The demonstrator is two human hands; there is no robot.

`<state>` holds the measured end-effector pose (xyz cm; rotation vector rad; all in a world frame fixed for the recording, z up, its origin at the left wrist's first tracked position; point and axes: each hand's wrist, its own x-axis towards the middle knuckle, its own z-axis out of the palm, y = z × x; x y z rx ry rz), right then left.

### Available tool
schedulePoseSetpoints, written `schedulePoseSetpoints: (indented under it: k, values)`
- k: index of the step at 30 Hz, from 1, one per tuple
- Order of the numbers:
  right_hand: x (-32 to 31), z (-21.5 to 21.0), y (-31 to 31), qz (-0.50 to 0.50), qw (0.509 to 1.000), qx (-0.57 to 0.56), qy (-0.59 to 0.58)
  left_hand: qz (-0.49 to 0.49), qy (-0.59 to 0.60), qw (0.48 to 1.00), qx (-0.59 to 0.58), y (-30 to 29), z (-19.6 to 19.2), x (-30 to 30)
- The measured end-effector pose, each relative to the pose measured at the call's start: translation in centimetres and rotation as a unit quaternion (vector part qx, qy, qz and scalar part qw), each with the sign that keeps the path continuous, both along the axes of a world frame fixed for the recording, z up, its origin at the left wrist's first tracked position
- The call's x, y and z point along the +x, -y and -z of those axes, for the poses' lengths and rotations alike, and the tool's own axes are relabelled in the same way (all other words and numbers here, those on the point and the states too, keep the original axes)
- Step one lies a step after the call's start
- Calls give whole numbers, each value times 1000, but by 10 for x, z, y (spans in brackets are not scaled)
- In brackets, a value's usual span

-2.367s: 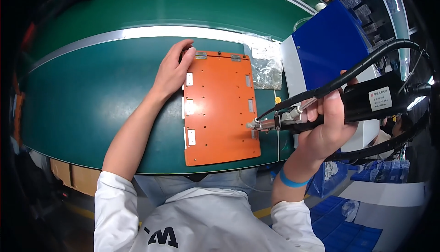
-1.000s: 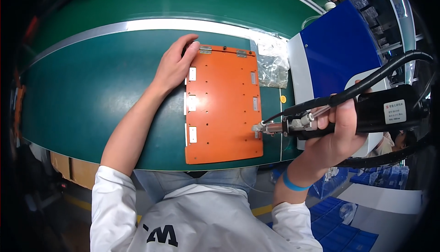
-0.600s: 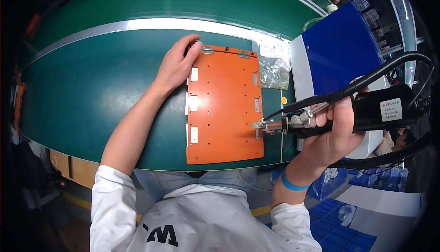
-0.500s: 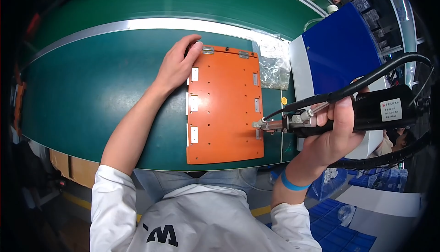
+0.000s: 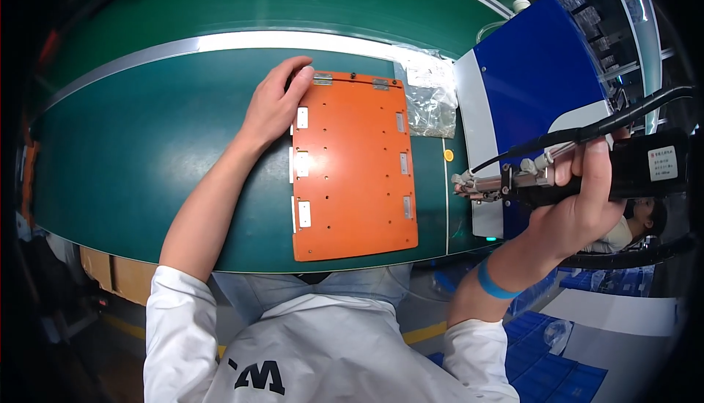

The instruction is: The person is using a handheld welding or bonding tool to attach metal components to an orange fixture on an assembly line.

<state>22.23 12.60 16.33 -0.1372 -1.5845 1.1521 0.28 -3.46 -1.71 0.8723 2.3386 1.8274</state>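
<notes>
The orange board [image 5: 356, 183] lies flat on the green desk [image 5: 139, 168], in the middle of the frame. Three metal plates [image 5: 304, 214] sit along its left edge and three more [image 5: 408, 206] along its right, while two hinges [image 5: 323, 79] sit at its top edge, so the pieces visible on this face look to be in position. Which plates are fastened cannot be told, as any screw heads are too small to make out. Several small holes in the face look unfilled; whether they need anything is unclear.

The left hand [image 5: 270, 110] rests at the board's upper left corner, thumb by the hinge and fingers over the corner; how firmly that grip closes is hidden. The right hand [image 5: 583, 194], at the right of the frame, has its grip wrapped around a black power screwdriver [image 5: 638, 168].

Half a second ago the screwdriver's tip covered the lower right plate. Now it has moved right, clear of the board and beside the blue and white machine [image 5: 539, 58], leaving that plate in full view. The left hand has kept its place at the corner.
</notes>
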Motion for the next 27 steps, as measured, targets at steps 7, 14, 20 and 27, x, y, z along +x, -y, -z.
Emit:
schedulePoseSetpoints:
  k: [7, 14, 20, 27]
  values:
    - [5, -8, 4, -5, 999, 41, -19, 2, -3, 1000, -1, 0, -1, 1]
    - [-3, 13, 32, -22, 998, -51, -39, 2, 5, 1000, -1, 3, 0, 1]
    - [-11, 30, 32, -28, 998, -54, -14, 0, 4, 1000, -1, 0, -2, 1]
    - [-14, 33, 31, -35, 998, -60, -4, 2, 10, 1000, -7, 2, -2, 2]
